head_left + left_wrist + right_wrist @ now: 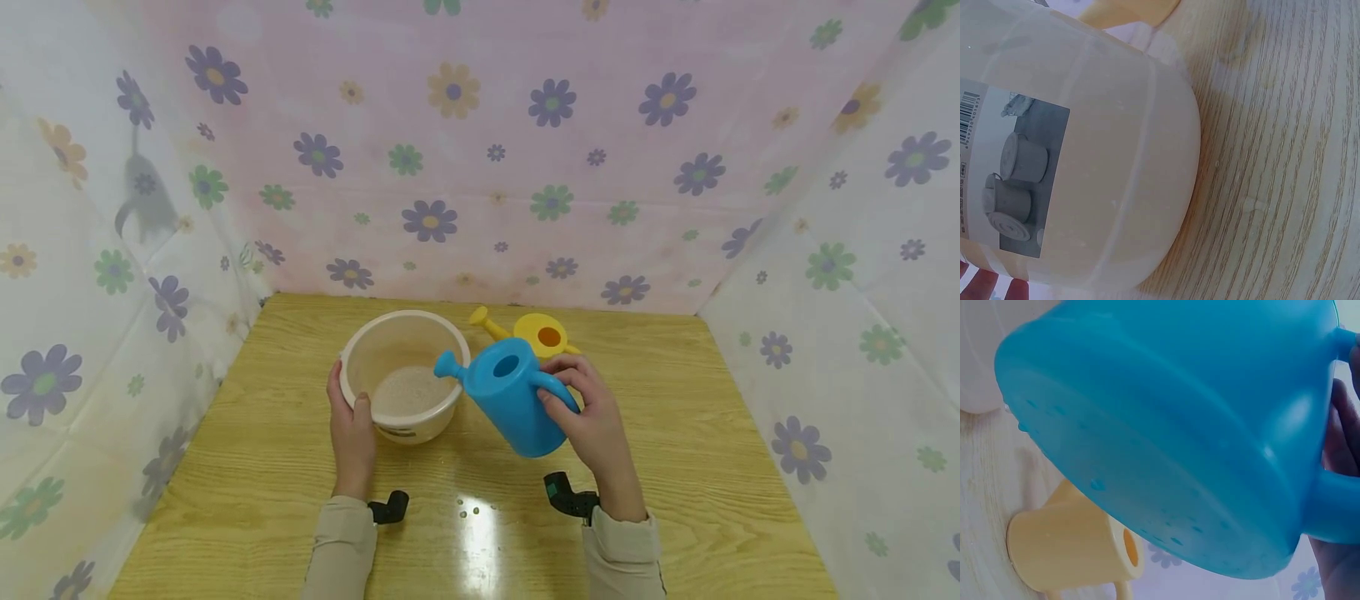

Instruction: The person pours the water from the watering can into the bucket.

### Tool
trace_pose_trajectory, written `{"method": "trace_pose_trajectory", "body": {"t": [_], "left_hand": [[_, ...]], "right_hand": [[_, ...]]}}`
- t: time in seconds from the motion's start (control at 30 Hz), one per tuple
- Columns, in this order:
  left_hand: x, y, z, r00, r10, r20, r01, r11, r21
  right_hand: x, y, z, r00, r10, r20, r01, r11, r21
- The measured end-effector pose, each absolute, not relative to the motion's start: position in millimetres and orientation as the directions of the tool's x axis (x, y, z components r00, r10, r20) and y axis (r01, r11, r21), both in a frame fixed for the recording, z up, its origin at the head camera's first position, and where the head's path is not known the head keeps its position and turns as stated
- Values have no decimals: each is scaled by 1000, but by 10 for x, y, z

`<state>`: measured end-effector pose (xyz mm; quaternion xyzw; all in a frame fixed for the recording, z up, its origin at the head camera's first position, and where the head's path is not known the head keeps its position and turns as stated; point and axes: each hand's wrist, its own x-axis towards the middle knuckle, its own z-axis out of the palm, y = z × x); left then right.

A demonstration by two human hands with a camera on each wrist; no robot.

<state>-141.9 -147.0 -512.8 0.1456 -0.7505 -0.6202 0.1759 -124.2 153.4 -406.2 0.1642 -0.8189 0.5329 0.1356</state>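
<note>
A cream plastic bucket (423,427) stands on the wooden table. My left hand (352,442) holds its left side, with the thumb over the rim and the fingers outside. My right hand (600,421) grips the handle of a blue watering can (513,408), which is raised and tilted left. The can's spout head reaches over the bucket's right rim. Water drops cling to the underside of the blue can (1166,487) in the right wrist view. A printed picture label (1022,175) shows on the bucket's wall in the left wrist view.
Behind the blue can stands a yellow watering can (531,327), its spout toward the bucket. Small water drops (476,510) lie on the table (247,467) near the front. Flower-patterned cloth walls (495,208) enclose the back and sides. Black wrist cameras (392,507) sit at both cuffs.
</note>
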Motion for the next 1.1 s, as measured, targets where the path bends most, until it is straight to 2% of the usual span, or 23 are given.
{"method": "trace_pose_trajectory", "body": {"t": [0.23, 0.73, 0.97, 1.1], "left_hand": [[-1412, -1461, -5091, -895, -436, 88, 4, 191, 982], [-1439, -1464, -5117, -891, -444, 92, -2, 208, 978], [-1432, -1467, -5107, -894, -441, 82, -8, 199, 980], [-1427, -1469, -5129, -891, -446, 83, -7, 195, 981]], "right_hand": [[-1264, 1539, -4072, -901, -153, 405, -432, 359, -827], [-1276, 1513, -4054, -914, -122, 387, -405, 334, -851], [-1120, 1395, -3724, -915, -131, 381, -402, 353, -845], [-1111, 1371, -3701, -920, -117, 373, -390, 355, -850]]}}
